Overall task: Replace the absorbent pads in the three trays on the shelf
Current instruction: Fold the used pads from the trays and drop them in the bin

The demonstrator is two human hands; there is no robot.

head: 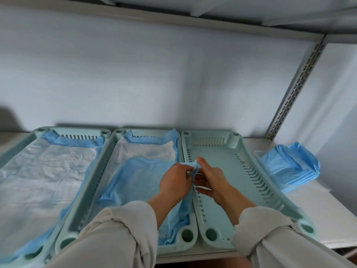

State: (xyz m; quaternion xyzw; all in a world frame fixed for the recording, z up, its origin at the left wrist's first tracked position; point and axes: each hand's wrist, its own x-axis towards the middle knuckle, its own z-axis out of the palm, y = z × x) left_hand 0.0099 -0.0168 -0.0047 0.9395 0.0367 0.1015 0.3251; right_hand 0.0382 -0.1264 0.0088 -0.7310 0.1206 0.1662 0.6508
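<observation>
Three pale green trays are sitting side by side on the white shelf. The left tray is lying at nine o'clock, lined with a white-faced, blue-edged pad. The middle tray is holding a pad whose near half is folding back blue side up. Over the seam between the middle tray and the bare right tray, the left hand is pinching that pad's raised right edge with curled fingers, while the right hand is pinching the same edge between thumb and forefinger, its other fingers lying loosely spread below. At three o'clock, a stack of folded blue pads is resting on the shelf beside the right tray.
</observation>
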